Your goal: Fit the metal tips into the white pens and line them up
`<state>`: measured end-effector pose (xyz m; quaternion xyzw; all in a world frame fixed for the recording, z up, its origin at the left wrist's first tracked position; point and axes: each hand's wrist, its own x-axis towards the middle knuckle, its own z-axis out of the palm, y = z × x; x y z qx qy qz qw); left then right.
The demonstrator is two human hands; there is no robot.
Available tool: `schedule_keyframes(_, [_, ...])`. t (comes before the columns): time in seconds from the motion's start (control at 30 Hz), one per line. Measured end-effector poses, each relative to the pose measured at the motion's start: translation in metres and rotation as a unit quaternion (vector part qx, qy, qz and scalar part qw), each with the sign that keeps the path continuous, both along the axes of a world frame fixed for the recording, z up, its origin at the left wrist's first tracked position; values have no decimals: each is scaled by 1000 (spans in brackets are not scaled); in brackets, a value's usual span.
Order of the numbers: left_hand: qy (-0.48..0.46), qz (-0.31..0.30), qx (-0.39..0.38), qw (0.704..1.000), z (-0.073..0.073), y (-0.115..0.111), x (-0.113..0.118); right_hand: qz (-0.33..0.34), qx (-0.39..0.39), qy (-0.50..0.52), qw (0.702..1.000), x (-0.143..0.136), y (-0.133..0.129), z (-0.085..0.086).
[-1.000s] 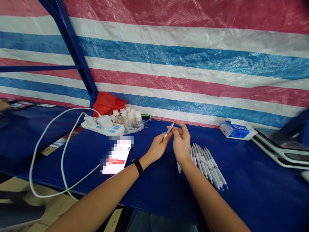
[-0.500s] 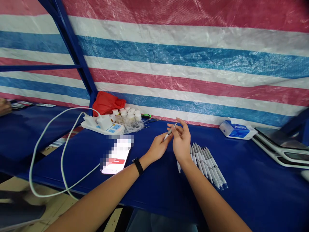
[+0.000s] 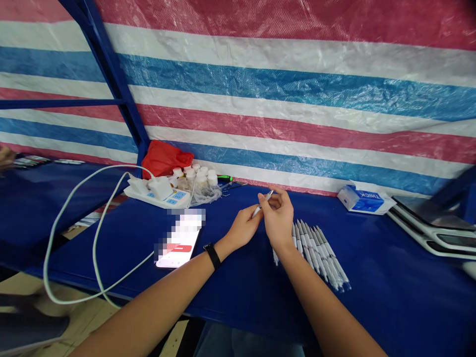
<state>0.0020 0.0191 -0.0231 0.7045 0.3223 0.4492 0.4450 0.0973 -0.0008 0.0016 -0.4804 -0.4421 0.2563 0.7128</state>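
My left hand (image 3: 243, 227) and my right hand (image 3: 278, 218) meet above the blue table (image 3: 390, 292), both pinching one white pen (image 3: 262, 202) that points up and to the right. The left fingers hold its lower end, the right fingers close on its upper part. Just right of my right wrist, a row of several white pens (image 3: 320, 253) lies side by side on the table. A black band sits on my left wrist.
A phone (image 3: 178, 243) lies left of my hands, its white cable looping off the edge to a power strip (image 3: 158, 196). Behind stand small white bottles (image 3: 197, 177) and a red bag (image 3: 165, 157). A blue-white box (image 3: 364, 201) and stacked trays (image 3: 431, 225) are at right.
My right hand's fingers, spread apart half a second ago, have closed back onto the pen's upper part. The pen's tilt shifted slightly; the left hand stayed in place.
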Motion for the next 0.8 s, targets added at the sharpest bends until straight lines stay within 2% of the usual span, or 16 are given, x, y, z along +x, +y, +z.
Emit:
schedule_keyframes(0.13, [-1, 4, 4, 1000, 0, 0, 0, -22, -9, 13, 1000, 2, 0, 1])
schedule_keyframes(0.43, [-3, 2, -5, 1000, 3, -2, 1, 40, 12, 70, 997, 1, -2, 1])
schedule_keyframes(0.8, [-5, -6, 3, 1000, 3, -3, 2, 15, 33, 57, 998, -1, -5, 4])
